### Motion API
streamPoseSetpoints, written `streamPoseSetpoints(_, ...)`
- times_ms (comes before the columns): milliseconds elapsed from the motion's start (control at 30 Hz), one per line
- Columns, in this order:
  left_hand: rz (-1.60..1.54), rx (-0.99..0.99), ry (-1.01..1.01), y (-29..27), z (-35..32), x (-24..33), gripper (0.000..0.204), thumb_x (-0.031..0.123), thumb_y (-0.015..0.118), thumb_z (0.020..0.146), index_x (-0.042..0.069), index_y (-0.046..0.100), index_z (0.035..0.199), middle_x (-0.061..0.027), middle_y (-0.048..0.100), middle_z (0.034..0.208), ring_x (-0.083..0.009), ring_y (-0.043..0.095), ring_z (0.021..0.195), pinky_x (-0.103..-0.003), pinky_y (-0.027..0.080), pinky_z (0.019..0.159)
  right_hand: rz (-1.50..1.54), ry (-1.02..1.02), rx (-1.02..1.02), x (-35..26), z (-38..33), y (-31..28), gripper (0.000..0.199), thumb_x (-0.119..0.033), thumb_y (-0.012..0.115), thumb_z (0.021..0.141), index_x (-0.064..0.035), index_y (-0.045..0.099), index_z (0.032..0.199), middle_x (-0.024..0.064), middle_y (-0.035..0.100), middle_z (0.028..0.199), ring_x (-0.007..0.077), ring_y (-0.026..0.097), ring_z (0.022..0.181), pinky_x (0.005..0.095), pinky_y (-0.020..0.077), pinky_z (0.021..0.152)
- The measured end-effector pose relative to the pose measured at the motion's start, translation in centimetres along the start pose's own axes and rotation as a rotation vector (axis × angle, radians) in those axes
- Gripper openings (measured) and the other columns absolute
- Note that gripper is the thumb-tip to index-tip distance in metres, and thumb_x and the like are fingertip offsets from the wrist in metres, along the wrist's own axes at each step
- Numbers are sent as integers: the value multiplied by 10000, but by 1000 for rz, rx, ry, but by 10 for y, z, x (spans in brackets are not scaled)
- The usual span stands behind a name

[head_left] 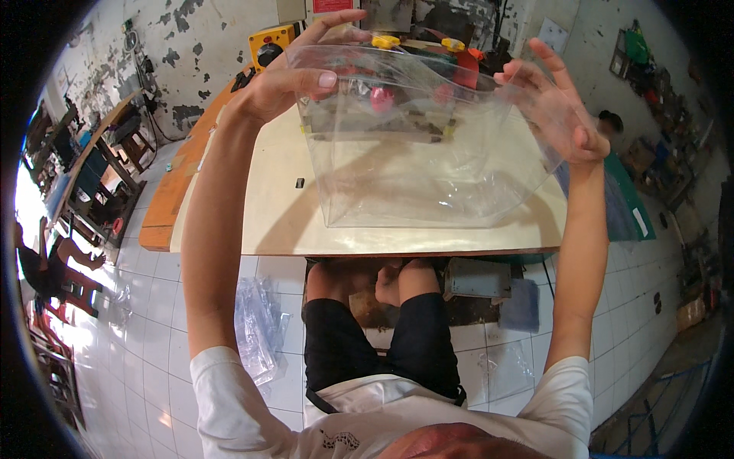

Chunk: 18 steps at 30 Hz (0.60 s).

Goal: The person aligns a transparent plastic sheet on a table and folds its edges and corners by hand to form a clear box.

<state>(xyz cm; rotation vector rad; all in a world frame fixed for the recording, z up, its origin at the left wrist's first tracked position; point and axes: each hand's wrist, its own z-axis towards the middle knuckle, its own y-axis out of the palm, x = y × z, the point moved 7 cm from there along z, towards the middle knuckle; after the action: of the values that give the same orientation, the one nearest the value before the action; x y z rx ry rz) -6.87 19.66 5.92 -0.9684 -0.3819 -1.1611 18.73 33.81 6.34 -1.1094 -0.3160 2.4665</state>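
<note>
A clear plastic bag hangs spread between my two raised hands, above the cream tabletop. My left hand holds its upper left corner, thumb on the near side and the other fingers stretched out past the edge. At the upper right side, my right hand holds the bag with bent fingers, partly seen through the film. The bag's lower edge lies near the table's front edge. Behind the film stands a machine with red knobs and yellow clips, blurred by the plastic.
A yellow control box with a black knob stands at the back left. A small black piece lies on the tabletop. Clear plastic sheets are on the tiled floor at left. A grey box sits under the table. Another person is at far left.
</note>
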Motion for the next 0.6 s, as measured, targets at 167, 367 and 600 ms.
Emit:
streamPoseSetpoints(167, -9, 154, -62, -12, -5, -7, 1031, 440, 755, 658, 112, 232, 1484, -159, 384, 1448, -320, 415, 1309, -441, 374, 1077, -41, 23, 107, -2, -8, -13, 980, -460, 714, 730, -41, 240, 1479, 141, 489, 1337, 259, 502, 1217, 413, 368, 1060)
streamPoseSetpoints(367, 101, 493, -65, -35, -24, -24, 963, 413, 737, 785, 8, 139, 1422, -220, 386, 1412, -341, 401, 1315, -462, 362, 1085, -110, 73, 253, -2, -10, -21, 680, -327, 668, 807, -43, 423, 1374, 124, 512, 1305, 232, 528, 1167, 374, 404, 1023)
streamPoseSetpoints(600, 134, 560, -56, -32, -23, -24, 1021, 526, 748, 741, -69, 197, 1362, -260, 388, 1400, -348, 461, 1262, -437, 362, 1050, -204, 151, 321, 4, -16, -37, 526, -292, 645, 842, -69, 511, 1299, 79, 524, 1272, 206, 519, 1171, 363, 406, 1023)
